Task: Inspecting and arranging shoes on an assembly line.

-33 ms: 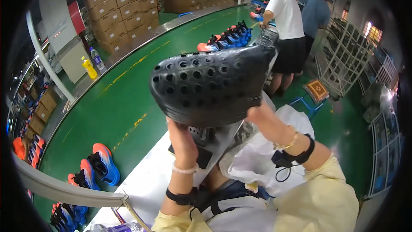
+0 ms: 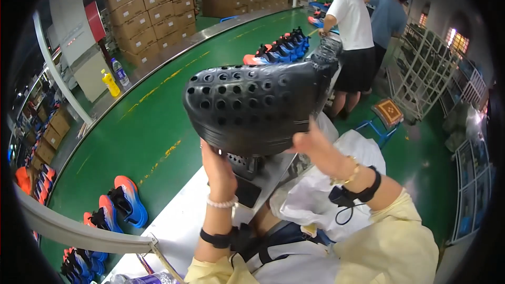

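In front of me is a large black rounded hood with rows of round holes, its neck wrapped in shiny black plastic. My left hand is raised at the hood's lower left edge, its fingers hidden behind it. At the lower right edge is my right hand, thumb side toward the hood and its fingers largely out of sight. Whatever either hand holds is covered by the hood. Below it, a dark perforated metal part shows above the white table.
A dark flat phone-like slab lies on the table. Blue and orange running shoes stand on the green belt at left, more beyond the hood. Two people stand at the far right near a stool. A pale curved bar crosses lower left.
My right hand has shifted slightly left and up along the hood's lower edge. My left hand has moved a little left and up. The hood stays nearly where it was.
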Tool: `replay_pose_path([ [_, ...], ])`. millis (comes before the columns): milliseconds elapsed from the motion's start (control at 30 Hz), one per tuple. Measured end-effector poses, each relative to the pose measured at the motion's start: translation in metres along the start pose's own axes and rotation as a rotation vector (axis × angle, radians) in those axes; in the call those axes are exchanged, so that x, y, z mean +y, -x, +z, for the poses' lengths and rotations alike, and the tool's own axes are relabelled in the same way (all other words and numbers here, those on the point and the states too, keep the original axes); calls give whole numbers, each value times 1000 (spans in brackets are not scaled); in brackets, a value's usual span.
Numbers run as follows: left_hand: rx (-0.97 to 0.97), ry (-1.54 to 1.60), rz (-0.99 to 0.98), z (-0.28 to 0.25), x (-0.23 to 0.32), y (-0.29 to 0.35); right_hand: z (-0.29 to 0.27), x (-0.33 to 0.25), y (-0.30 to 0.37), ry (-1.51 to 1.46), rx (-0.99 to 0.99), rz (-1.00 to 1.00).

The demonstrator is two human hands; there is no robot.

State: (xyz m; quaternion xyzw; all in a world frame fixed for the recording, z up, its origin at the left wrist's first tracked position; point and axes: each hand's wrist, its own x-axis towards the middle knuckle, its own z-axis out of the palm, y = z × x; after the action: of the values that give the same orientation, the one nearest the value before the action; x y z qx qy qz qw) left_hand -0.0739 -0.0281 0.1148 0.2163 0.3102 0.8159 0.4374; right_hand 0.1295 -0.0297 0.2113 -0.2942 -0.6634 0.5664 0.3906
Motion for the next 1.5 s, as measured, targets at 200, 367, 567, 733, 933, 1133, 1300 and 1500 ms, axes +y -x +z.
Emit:
replay_pose_path([
  [200,124,-268,-185,-37,-17,-48,7,45,-25,255,-78,261],
  [367,225,-31,-187,-60,-68,-48,-2,33,-30,485,117,-125],
  [567,109,168,-112,-45,-73,-54,37,58,-67,465,95,-300],
  [733,128,158,-144,-18,-63,-54,33,57,-73,500,199,-415],
  [933,145,-77,-198,-5,-68,-66,18,41,-66,467,247,-311],
  [1133,85,-299,-221,-23,-81,-65,-2,97,-53,26,252,-245],
  [1300,162,-570,115,-37,-111,-33,-27,79,-63,-28,240,-365],
  [1500,147,-285,157,-6,-140,3,-20,47,-86,564,241,-587],
])
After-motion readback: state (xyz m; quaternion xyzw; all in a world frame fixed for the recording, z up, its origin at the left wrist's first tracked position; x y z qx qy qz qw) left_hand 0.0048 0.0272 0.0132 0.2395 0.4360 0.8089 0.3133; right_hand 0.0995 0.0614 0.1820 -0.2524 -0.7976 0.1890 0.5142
